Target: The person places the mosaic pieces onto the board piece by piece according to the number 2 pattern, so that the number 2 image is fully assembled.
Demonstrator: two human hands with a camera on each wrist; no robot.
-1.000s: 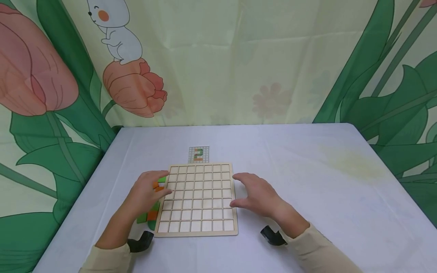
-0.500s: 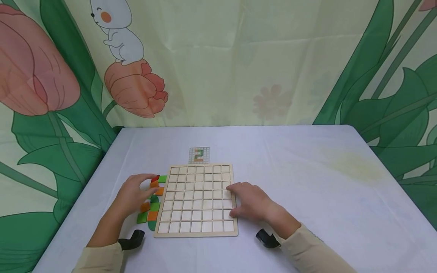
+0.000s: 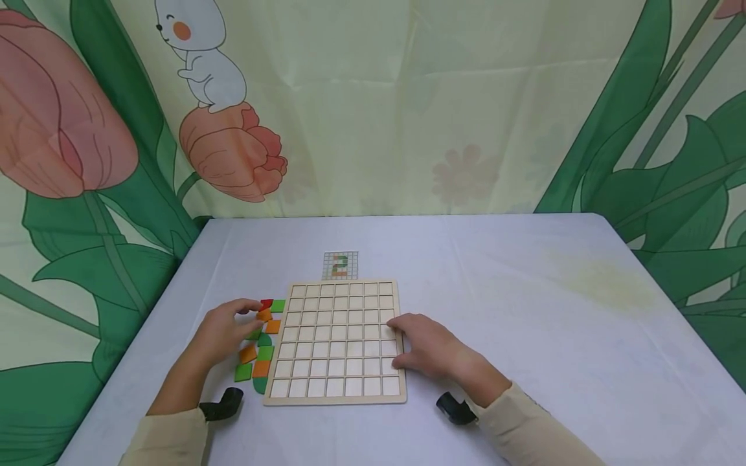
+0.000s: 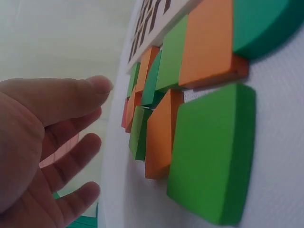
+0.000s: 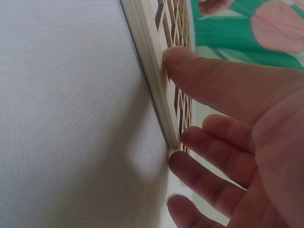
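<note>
A wooden grid board lies flat on the table, its cells bare. Along its left edge runs a cluster of orange, green, dark green and red blocks, among them a green block and an orange block. My left hand hovers by the upper part of this cluster, thumb and fingers apart; the left wrist view shows nothing between them. At the board's right edge is my right hand, fingers relaxed and spread, fingertips over or on the rim; firm contact cannot be told.
Behind the board lies a small gridded card printed with an orange and green figure like a 2. A white cloth covers the table. A printed curtain hangs beyond its far edge.
My left hand has drawn left off the board's edge, uncovering the blocks. The right hand has come slightly lower and left, its fingers now at the board's right rim. The board looks unmoved.
</note>
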